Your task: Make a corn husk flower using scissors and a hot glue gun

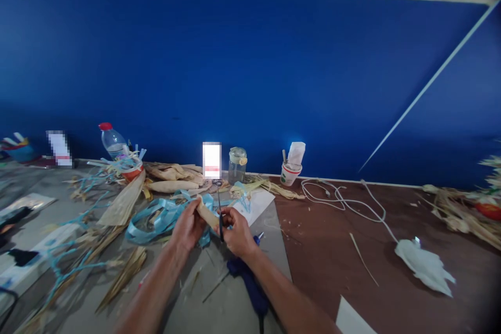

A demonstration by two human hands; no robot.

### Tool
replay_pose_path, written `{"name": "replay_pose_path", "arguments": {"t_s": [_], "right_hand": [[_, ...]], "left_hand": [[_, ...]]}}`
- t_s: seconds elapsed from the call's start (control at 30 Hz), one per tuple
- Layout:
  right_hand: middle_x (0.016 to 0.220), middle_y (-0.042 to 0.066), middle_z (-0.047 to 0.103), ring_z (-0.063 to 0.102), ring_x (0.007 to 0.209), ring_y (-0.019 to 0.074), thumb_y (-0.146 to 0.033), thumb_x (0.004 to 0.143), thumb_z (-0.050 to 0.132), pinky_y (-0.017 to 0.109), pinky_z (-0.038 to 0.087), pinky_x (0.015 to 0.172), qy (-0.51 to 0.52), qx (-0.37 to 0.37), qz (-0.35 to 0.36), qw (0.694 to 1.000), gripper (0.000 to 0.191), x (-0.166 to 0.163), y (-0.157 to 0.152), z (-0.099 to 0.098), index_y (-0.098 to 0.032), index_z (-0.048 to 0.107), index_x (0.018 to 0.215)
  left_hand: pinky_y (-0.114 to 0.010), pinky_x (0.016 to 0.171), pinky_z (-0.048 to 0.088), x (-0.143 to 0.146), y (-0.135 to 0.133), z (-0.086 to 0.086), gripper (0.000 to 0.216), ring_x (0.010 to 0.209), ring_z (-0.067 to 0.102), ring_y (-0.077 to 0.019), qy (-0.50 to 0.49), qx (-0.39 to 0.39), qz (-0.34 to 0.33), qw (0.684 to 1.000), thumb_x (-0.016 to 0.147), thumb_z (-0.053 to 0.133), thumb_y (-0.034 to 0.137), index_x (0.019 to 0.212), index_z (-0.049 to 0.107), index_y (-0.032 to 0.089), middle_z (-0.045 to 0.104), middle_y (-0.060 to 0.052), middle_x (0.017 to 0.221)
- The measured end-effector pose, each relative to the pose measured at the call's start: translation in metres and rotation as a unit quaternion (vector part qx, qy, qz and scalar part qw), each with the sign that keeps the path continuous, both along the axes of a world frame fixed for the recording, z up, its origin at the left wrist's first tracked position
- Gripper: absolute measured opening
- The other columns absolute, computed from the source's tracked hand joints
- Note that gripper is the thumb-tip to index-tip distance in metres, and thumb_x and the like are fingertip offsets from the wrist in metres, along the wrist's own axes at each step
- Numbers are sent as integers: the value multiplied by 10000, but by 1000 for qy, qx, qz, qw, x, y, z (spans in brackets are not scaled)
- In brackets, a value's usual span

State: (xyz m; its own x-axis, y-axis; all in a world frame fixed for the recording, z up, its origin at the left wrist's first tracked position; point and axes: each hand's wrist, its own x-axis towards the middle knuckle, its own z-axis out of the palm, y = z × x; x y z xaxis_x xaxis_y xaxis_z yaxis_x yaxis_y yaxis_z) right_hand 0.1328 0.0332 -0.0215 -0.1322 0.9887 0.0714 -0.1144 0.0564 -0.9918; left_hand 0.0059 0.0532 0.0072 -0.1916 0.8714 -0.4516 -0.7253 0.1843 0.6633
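My left hand (190, 225) is closed around a pale strip of dried husk (207, 215), tilted up to the left. My right hand (237, 232) is closed on dark-handled scissors (221, 225), held upright against the right side of the husk, the thin metal part pointing away from me. Whether the blades are apart I cannot tell. Under and behind the hands lies light-blue ribbon (152, 222). A dark blue glue gun (250, 284) rests on the table, partly beneath my right forearm.
Dried husks (172, 175) lie along the blue partition (250, 73). Behind my hands stand a glass jar (237, 167) and a paper cup (290, 173). A white cable (344, 201) curls at right. A power strip (35, 255) and blue-wrapped stems (66, 271) lie at left.
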Motion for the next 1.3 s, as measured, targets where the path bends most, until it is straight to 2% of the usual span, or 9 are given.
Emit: {"name": "replay_pose_path", "arguments": {"t_s": [0.23, 0.43, 0.57, 0.67, 0.87, 1.0, 1.07, 1.13, 1.3], "right_hand": [[550, -80, 523, 480, 501, 114, -298, 547, 695, 232, 370, 513, 4, -15, 11, 1000, 365, 0, 3, -1, -209, 541, 866], [552, -85, 508, 462, 500, 105, -265, 549, 681, 223, 346, 510, 5, -12, 25, 1000, 364, 0, 0, 0, -204, 541, 879], [568, -78, 510, 482, 521, 111, -271, 557, 693, 217, 349, 501, -4, -9, 35, 999, 353, -2, -3, 1, -210, 542, 870], [556, -81, 521, 487, 511, 105, -270, 540, 726, 212, 356, 496, 10, -14, 37, 999, 365, -2, -3, 1, -210, 553, 855], [523, -84, 552, 506, 478, 97, -269, 495, 782, 201, 384, 477, 51, -34, 16, 998, 395, -2, 0, 1, -192, 589, 832], [527, -76, 568, 501, 470, 93, -277, 509, 789, 200, 389, 469, 57, -39, 13, 998, 394, -1, 1, -1, -185, 601, 843], [541, -71, 578, 494, 474, 90, -273, 519, 787, 201, 387, 473, 65, -39, 13, 997, 397, -1, 1, -3, -184, 597, 856], [546, -71, 575, 488, 482, 86, -260, 526, 776, 199, 381, 483, 67, -35, 11, 997, 390, 0, 1, -4, -182, 595, 862], [523, -85, 545, 485, 478, 92, -228, 539, 719, 201, 370, 482, 30, -19, 14, 999, 346, 3, 2, -3, -185, 594, 859]], "left_hand": [[-176, 469, 481, -2, 0, -5, 95, 483, 559, -85, -17, 86, 13, 996, 803, 634, 158, 732, 575, 135, 580, 27, 600], [-154, 368, 387, -6, -1, 2, 190, 383, 468, -60, -10, 28, 29, 999, 850, 563, 170, 667, 519, 145, 511, 46, 517], [-199, 421, 445, -3, -4, 11, 261, 373, 462, -80, -28, 11, 36, 999, 870, 512, 175, 615, 462, 170, 478, 51, 473], [-199, 412, 430, -2, -5, 11, 260, 372, 464, -83, -15, -9, 62, 998, 868, 535, 191, 618, 470, 171, 482, 53, 468], [-195, 462, 460, -2, -5, 4, 359, 482, 556, -103, -16, 63, 67, 996, 854, 570, 458, 675, 595, 148, 591, 1, 568], [-203, 497, 479, 1, -9, 4, 457, 560, 586, -120, -10, 143, 42, 989, 714, 661, 596, 824, 665, 152, 633, -13, 658], [-210, 534, 491, 2, -12, 4, 487, 604, 599, -126, -5, 196, 24, 980, 623, 756, 560, 903, 666, 171, 649, -8, 721], [-205, 565, 494, 4, -14, 3, 446, 631, 604, -122, 18, 212, 28, 977, 588, 815, 467, 887, 663, 172, 652, -1, 747], [-187, 525, 465, 2, -12, 4, 216, 546, 558, -93, 52, 168, 53, 983, 652, 776, 250, 656, 584, 152, 590, 30, 622]]}}
